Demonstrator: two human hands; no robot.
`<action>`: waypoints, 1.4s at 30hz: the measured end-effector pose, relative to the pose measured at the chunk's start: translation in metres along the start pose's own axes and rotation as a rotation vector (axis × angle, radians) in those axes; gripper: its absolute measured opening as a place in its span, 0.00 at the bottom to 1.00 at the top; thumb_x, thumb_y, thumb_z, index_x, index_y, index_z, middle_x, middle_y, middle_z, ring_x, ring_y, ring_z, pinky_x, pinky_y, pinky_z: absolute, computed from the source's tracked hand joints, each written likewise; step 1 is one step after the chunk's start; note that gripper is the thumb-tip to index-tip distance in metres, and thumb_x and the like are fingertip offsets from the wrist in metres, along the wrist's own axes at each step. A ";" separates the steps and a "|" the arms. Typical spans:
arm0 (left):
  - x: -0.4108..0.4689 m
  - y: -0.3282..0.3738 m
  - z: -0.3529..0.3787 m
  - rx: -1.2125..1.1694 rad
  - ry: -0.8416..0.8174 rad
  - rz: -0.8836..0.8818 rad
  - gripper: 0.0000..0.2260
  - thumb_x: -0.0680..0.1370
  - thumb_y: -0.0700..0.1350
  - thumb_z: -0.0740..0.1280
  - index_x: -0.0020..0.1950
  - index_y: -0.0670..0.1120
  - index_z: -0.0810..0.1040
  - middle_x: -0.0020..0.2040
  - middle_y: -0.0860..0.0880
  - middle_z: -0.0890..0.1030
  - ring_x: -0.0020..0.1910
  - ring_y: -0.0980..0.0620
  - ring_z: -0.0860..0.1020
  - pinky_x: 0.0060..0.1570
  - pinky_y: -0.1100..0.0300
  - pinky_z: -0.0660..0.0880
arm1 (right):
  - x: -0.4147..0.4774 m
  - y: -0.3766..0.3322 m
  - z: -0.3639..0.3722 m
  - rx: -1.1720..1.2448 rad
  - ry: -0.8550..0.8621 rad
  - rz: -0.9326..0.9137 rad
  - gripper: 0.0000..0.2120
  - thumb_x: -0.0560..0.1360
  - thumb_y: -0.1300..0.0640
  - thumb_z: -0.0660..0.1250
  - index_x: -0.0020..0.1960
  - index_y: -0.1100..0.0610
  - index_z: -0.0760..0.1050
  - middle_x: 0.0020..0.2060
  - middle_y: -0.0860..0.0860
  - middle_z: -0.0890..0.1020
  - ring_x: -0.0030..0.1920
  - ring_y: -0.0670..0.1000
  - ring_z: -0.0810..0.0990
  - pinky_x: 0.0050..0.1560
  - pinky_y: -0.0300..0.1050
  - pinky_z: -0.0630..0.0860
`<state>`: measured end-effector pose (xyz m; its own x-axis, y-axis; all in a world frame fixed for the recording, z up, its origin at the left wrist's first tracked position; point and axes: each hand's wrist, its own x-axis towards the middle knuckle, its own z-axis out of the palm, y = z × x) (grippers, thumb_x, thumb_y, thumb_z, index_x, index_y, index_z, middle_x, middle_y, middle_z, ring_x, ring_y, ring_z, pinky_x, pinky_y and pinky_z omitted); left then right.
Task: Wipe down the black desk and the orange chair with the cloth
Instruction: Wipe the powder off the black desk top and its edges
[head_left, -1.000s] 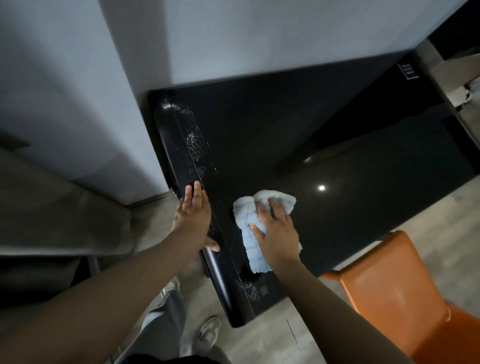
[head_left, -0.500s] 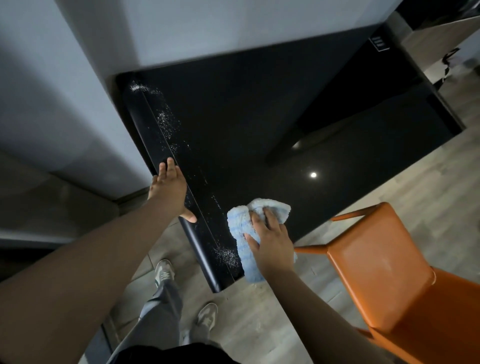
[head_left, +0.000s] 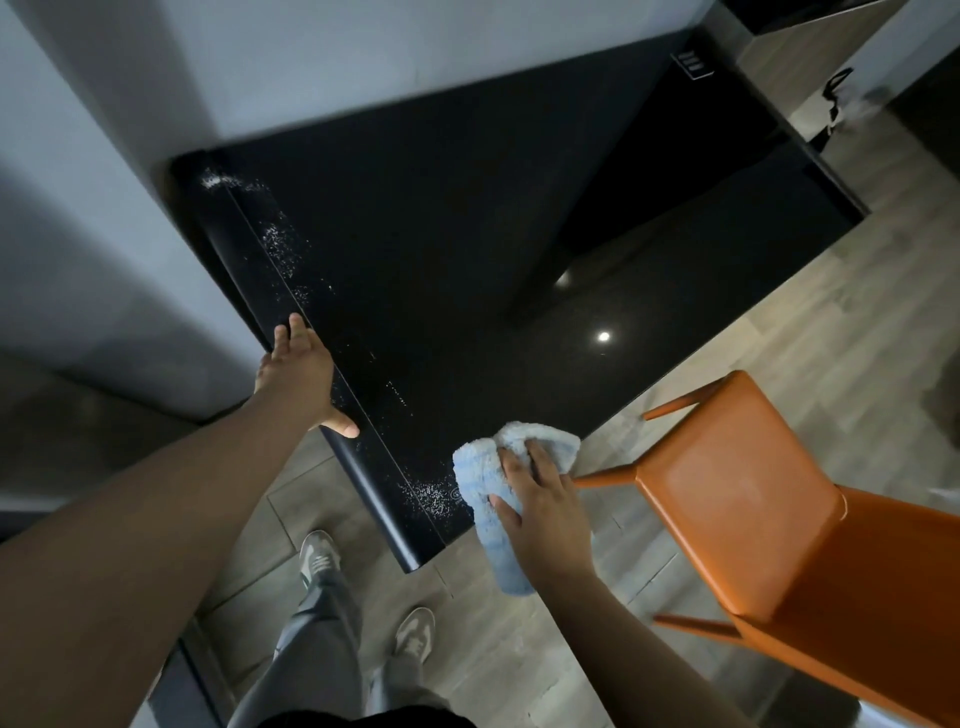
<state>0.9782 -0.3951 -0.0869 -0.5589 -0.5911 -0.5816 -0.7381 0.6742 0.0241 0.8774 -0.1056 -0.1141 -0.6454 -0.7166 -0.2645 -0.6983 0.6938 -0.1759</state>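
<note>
The glossy black desk (head_left: 467, 249) fills the middle of the view, with white specks strewn along its rounded left edge. My left hand (head_left: 298, 376) rests flat on that edge, fingers straight. My right hand (head_left: 540, 512) grips a crumpled light-blue cloth (head_left: 488, 483) at the desk's near corner; the lower part of the cloth hangs past the desk edge over the floor. The orange chair (head_left: 753, 499) stands to the right of the cloth, close to the desk's near side.
A grey wall (head_left: 130, 208) runs along the desk's left and far sides. Wood-look floor (head_left: 519, 634) lies below, with my two shoes (head_left: 363, 592) by the desk corner. A dark object (head_left: 831, 111) stands on the floor at the far right.
My right hand has dragged the cloth toward me, from the desk's middle to its near corner. My left hand has shifted farther out onto the desk's edge. The view has widened toward the chair.
</note>
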 end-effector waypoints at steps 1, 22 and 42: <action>0.000 0.000 0.000 -0.001 0.002 -0.001 0.64 0.56 0.61 0.79 0.76 0.33 0.44 0.77 0.35 0.41 0.77 0.36 0.47 0.73 0.44 0.59 | -0.002 0.001 0.000 0.004 0.002 0.005 0.27 0.80 0.42 0.57 0.77 0.43 0.55 0.77 0.47 0.55 0.70 0.50 0.66 0.62 0.39 0.71; 0.009 -0.008 0.012 -0.066 0.031 0.034 0.64 0.58 0.62 0.78 0.77 0.37 0.41 0.77 0.37 0.37 0.77 0.38 0.43 0.74 0.45 0.55 | 0.044 -0.041 -0.054 0.207 0.252 0.115 0.28 0.79 0.45 0.62 0.76 0.44 0.58 0.73 0.49 0.65 0.67 0.49 0.71 0.59 0.44 0.74; 0.016 -0.080 0.018 -0.365 0.188 0.159 0.44 0.75 0.63 0.63 0.78 0.47 0.41 0.78 0.48 0.36 0.77 0.48 0.38 0.75 0.55 0.42 | 0.227 -0.177 -0.101 0.225 0.257 -0.193 0.26 0.79 0.46 0.62 0.75 0.43 0.60 0.71 0.48 0.68 0.63 0.48 0.74 0.49 0.38 0.68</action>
<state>1.0350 -0.4506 -0.1126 -0.7107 -0.5857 -0.3897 -0.7034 0.5826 0.4072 0.8232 -0.3978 -0.0475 -0.5851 -0.8102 0.0348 -0.7477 0.5223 -0.4100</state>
